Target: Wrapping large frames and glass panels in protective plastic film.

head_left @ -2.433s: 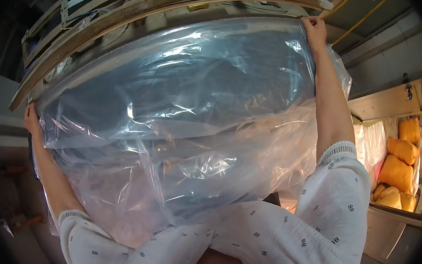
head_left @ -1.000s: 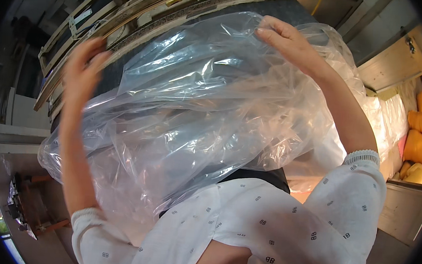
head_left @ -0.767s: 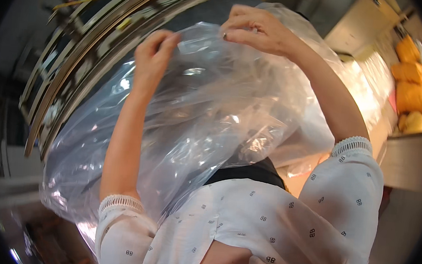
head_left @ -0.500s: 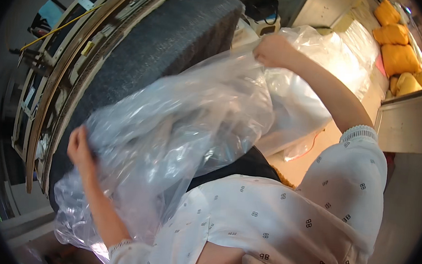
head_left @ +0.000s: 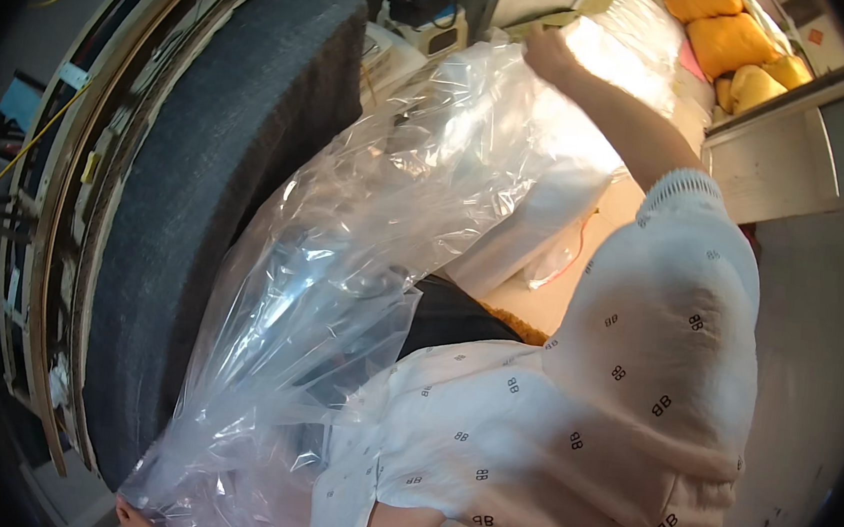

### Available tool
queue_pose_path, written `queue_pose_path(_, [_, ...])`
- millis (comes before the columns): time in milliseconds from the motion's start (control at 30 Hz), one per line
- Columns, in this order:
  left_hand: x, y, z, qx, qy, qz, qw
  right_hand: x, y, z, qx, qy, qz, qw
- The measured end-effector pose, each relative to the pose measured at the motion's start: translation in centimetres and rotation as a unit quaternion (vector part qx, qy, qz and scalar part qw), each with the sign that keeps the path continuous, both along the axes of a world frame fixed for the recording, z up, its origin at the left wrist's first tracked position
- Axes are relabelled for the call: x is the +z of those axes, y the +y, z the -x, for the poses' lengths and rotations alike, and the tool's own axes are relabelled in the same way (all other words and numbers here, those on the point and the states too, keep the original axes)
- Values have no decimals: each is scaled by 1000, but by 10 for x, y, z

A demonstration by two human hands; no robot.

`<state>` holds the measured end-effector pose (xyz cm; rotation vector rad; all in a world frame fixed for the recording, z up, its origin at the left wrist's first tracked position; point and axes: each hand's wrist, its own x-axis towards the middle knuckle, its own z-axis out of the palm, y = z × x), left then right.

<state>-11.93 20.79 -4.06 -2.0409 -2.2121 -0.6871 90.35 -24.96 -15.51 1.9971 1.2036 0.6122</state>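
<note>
A long, wrinkled piece of clear plastic sheeting (head_left: 345, 227) stretches diagonally in front of my body, and I cannot tell whether it is a bag. Its far end is gripped in my right hand (head_left: 552, 58), with that arm reaching out and the fingers closed. My left hand (head_left: 135, 519) is at the lower left, partly cut off by the picture's edge, and its fingers are closed at the near corner of the plastic. The sheeting hangs beside a dark grey cloth-covered table (head_left: 189, 173) and covers part of my black garment (head_left: 462, 322).
A wooden rail frame (head_left: 53, 231) runs along the table's left side. Beyond the table stands a pale container with a black bag (head_left: 420, 0) on it. More white plastic-wrapped material (head_left: 631, 51) lies at the far right, near yellow bundles (head_left: 732, 45) and a metal cabinet (head_left: 777, 159).
My left hand has moved down and nearer, and my right hand has moved farther out. The plastic is pulled longer between them and hangs off the table more. The view has shifted.
</note>
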Motion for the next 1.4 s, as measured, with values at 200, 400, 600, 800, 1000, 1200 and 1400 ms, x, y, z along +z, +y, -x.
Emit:
queue_pose_path(200, [-46,36,-79,-117,-53,-79,989,235,145,-54,-94,530,-758,368])
queue_pose_path(400, [-26,4,-45,25,-11,-37,999,169,242,96,270,448,-502,689])
queue_pose_path(600, [-53,58,39,-11,-162,125,979,98,282,81,74,487,-289,821])
queue_pose_path(800, [-44,19,4,8,-379,108,919,88,321,86,152,498,-319,792])
queue_pose_path(1000, [-59,45,-115,88,-193,-164,963,54,332,-30,-108,527,-288,793])
queue_pose_path(1200, [-44,25,-90,168,-158,-225,947,132,292,200,37,837,-242,489])
queue_pose_path(1400, [-46,57,-121,130,-291,-218,923,62,139,357,11,799,443,406])
